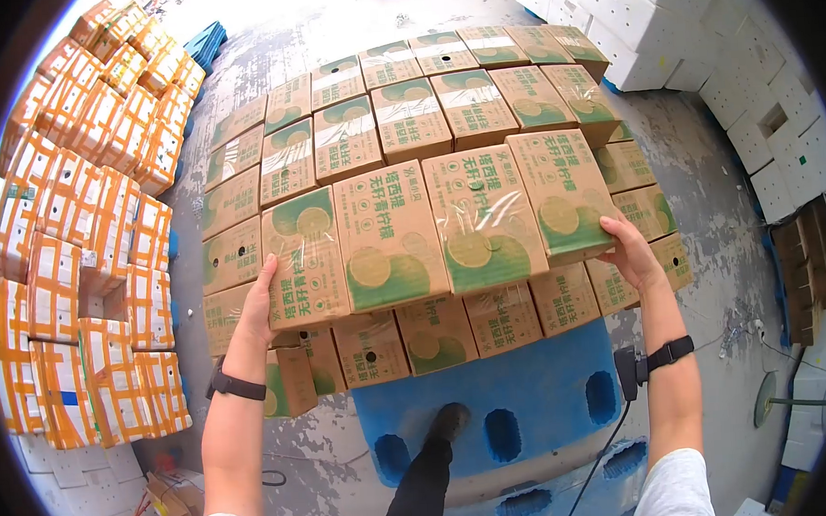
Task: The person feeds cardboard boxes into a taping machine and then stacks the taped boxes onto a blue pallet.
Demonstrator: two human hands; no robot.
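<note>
A row of several printed cardboard boxes (pixel 388 236) with green circles and Chinese text spans the space between my hands, on top of the stack. My left hand (pixel 259 308) presses against the left end box, fingers upright along its side. At the other end, my right hand (pixel 629 254) grips the lower corner of the right end box (pixel 559 194). Both hands squeeze the row from its two ends. Some of my fingers are hidden by the boxes. Under and behind the row lie more boxes of the same kind (pixel 410 113), some with clear tape across them.
A blue plastic pallet (pixel 476 395) with oval holes lies under the stack, my shoe (pixel 448 422) on it. Boxes with orange tape (pixel 110 367) are piled at left. White foam boxes (pixel 778 89) rise at right. A cable (pixel 596 459) hangs from the right wrist device.
</note>
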